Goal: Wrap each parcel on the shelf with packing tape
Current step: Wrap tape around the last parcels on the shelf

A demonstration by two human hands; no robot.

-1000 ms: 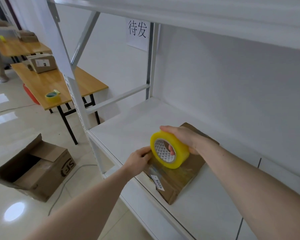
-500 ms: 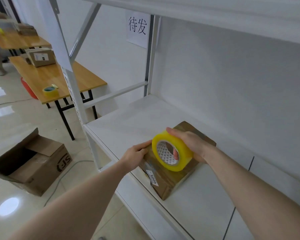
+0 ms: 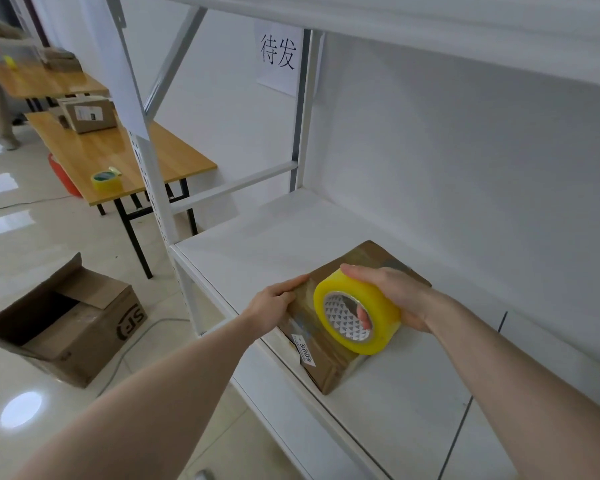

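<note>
A flat brown parcel (image 3: 329, 358) with a white "5005" label lies near the front edge of the white shelf (image 3: 257, 244). My right hand (image 3: 392, 292) grips a yellow roll of packing tape (image 3: 378, 313), fingers through its core, holding it upright over the parcel's top. My left hand (image 3: 274, 303) grips the parcel's left edge, thumb on top. Glossy tape covers part of the parcel's top between the two hands.
An open SF cardboard box (image 3: 66, 323) sits on the floor at the left. A wooden table (image 3: 125, 157) behind the shelf post (image 3: 149, 174) holds another tape roll (image 3: 106, 180) and a small box (image 3: 90, 116). A paper sign (image 3: 278, 57) hangs on the frame.
My view has shifted slightly, and the tape roll has moved a little to the right along the parcel. Both hands keep their holds.
</note>
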